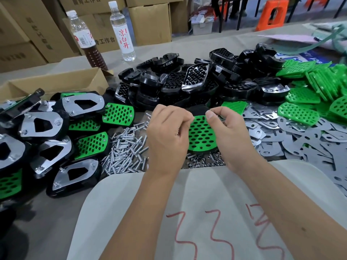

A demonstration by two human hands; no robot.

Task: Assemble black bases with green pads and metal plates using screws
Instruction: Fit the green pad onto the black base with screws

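Now both hands, the left hand and the right hand, pinch the top corners of one green pad above the screws.

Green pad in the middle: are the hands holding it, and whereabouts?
Yes. The left hand and right hand pinch the green pad at its far top edge, one at each upper corner. It sits on a black base.

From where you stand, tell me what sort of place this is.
Probably a factory assembly bench: heaped black bases, loose screws and stacked cartons behind.
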